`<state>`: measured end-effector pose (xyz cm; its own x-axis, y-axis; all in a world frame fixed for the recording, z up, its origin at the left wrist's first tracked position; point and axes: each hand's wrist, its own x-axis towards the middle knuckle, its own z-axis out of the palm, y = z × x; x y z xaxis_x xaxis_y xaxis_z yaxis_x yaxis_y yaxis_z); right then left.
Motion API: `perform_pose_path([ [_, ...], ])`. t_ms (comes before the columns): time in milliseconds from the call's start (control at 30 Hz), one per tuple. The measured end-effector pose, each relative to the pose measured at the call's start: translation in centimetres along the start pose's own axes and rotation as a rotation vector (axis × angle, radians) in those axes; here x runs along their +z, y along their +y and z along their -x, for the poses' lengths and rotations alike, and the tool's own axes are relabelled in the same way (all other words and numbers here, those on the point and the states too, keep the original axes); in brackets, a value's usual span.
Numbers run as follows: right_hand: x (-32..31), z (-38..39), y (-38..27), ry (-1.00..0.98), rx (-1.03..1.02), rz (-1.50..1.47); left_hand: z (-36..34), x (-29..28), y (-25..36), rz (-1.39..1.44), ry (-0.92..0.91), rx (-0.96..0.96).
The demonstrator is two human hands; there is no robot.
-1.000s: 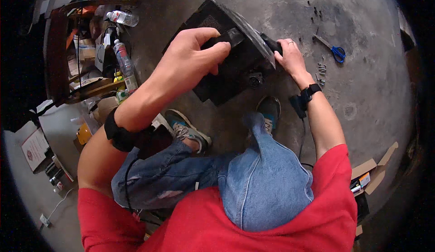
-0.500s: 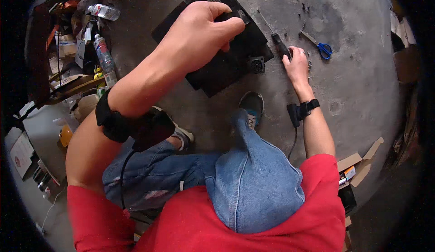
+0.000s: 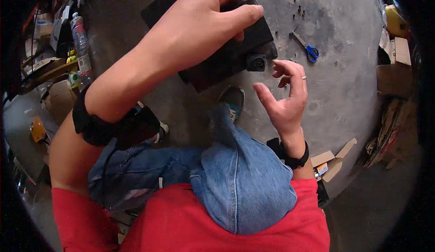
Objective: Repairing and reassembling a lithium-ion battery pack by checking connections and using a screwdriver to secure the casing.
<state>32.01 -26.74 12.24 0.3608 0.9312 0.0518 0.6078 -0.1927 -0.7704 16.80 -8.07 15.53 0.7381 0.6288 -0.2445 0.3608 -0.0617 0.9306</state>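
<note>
A black flat casing (image 3: 213, 68) lies on the floor in front of me, partly covered by my left hand and forearm. At its near right corner sits a small square black part with a round face, like a small fan (image 3: 257, 63). Above the casing, my left hand (image 3: 213, 18) is closed, thumb and fingers pinching a small black piece (image 3: 246, 3) that is mostly hidden. My right hand (image 3: 287, 93) is raised off the floor beside the fan-like part, fingers curved and apart, with nothing in it. The screwdriver is not clearly visible.
Blue-handled scissors (image 3: 311, 51) lie to the right of the casing, with several small dark screws (image 3: 299, 11) beyond. Plastic bottles (image 3: 79, 32) and clutter line the left. An opened cardboard box (image 3: 333, 163) stands at lower right; flattened cardboard (image 3: 394, 82) is farther right.
My right hand has let go of the screwdriver, lifted and come nearer to me, its fingers opening. My left hand keeps its pinch over the casing. The whole view has shifted slightly.
</note>
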Motion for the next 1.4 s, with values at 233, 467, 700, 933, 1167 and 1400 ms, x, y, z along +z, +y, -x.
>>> perform_pose_path([
  [233, 2.6, -1.3, -1.2, 0.039, 0.018, 0.229, 0.9, -4.9, 2.3, 0.537, -0.334, -0.237],
  [467, 2.5, -1.3, -1.1, 0.058, -0.039, 0.193, 5.4, -1.5, -3.7, 0.023, 0.358, 0.202],
  [700, 1.8, -1.0, -1.3, 0.009, -0.047, 0.210, 8.7, 2.7, -3.1, -0.105, -0.065, 0.364],
  [933, 1.4, -0.8, -1.1, 0.030, 0.026, 0.176, 9.1, 9.6, -4.8, 0.664, -0.165, -0.397],
  [1167, 0.7, -1.3, -1.5, -0.026, 0.010, 0.247, 8.7, 9.9, -3.3, 0.977, -0.061, -0.450],
  [1400, 0.8, -1.7, -1.6, -0.040, -0.011, 0.234, 8.7, 9.4, -3.0, 1.075, 0.041, -0.349],
])
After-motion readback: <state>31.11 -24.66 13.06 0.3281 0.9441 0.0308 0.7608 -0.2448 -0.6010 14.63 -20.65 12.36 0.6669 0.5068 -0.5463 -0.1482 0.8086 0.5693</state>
